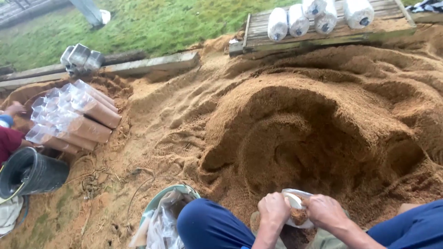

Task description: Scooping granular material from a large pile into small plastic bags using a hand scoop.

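A person seated at the foot of a large heap of brown sawdust point(295, 133) works a small clear plastic bag point(296, 207) partly filled with the same brown material, the bag sitting low between blue-trousered knees at the bottom edge of the view. The left hand point(274, 208) curls over the bag's near rim, fingers bent and knuckles up, its grip clamped on the plastic; the right hand point(326, 210) pinches the opposite rim, thumb and fingers closed on it, wrist angled inward. To the left, a stack of packed cylindrical bags point(76, 117), brown below and clear plastic at the tops, lies on its side on the sandy ground, beside a black bucket point(30, 173). Another person's hand point(14, 109) and dark red sleeve point(8, 143) show at the far left edge. At the top, white cylindrical bags point(318, 16) rest in a row on a weathered wooden pallet point(323, 34). A green basin point(168, 214) holding loose clear plastic sits just left of the knee.
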